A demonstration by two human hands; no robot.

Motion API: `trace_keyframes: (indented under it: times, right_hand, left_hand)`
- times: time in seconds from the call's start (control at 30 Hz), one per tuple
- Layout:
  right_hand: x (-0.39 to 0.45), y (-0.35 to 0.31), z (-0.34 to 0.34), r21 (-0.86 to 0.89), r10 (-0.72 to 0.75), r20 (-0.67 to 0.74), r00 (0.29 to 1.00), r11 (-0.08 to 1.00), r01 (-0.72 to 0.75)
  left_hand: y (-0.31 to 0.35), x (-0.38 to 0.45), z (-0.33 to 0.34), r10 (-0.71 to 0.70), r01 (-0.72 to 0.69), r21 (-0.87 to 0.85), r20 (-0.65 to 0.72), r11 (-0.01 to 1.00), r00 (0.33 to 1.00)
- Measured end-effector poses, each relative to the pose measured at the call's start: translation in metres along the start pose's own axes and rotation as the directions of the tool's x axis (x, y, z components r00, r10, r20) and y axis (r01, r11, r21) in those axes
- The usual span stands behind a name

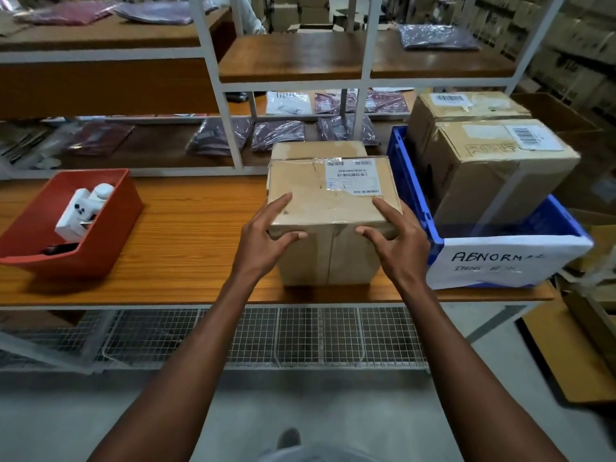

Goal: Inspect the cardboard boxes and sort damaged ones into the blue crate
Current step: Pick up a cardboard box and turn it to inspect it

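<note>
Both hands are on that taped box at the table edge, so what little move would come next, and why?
Probably lift and tilt the box to check its hidden sides. The left hand and right hand grip its near top corners, and only the top and front show. The tape on top looks wrinkled. The blue crate already holds two boxes.

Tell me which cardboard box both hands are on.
The labelled box on the bench, left of the blue crate. The left hand and right hand hold its near corners; two others sit in the crate.

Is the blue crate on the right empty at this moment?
No, the blue crate already holds two cardboard boxes, one behind the other.
</note>
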State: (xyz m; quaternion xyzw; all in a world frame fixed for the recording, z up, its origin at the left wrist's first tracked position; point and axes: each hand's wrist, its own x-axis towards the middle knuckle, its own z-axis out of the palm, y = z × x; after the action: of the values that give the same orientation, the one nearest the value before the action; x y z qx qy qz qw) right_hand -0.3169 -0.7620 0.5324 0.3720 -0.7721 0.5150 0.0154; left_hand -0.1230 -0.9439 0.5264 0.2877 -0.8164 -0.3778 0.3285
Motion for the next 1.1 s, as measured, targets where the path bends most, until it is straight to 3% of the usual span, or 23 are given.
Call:
trace_keyframes:
  times: [0.33, 0.53, 0.73, 1.03, 1.1]
  right_hand:
    - [0.0, 0.005, 0.001, -0.039, -0.006, 0.011, 1.0, 0.999, 0.007]
    - [-0.003, 0.01, 0.005, -0.061, -0.018, 0.023, 1.0, 0.998, 0.019]
    - [0.0, 0.015, 0.012, -0.073, 0.024, 0.02, 1.0, 0.997, -0.023]
    - [0.012, 0.002, 0.011, 0.057, 0.113, -0.087, 0.99, 0.993, -0.108]
    - [0.014, 0.001, 0.015, 0.069, 0.16, -0.107, 0.981, 0.986, -0.153]
  left_hand:
    - [0.003, -0.005, 0.007, -0.147, 0.136, -0.135, -0.072, 0.981, 0.987]
    - [-0.006, -0.011, 0.019, -0.286, 0.284, -0.149, 0.009, 0.947, 0.958]
    - [-0.008, -0.014, 0.021, -0.269, 0.267, -0.085, -0.012, 0.96, 0.963]
    - [0.011, -0.01, 0.007, -0.213, 0.194, -0.116, -0.177, 0.974, 0.961]
    - [0.01, -0.01, 0.011, -0.24, 0.232, -0.075, -0.128, 0.97, 0.962]
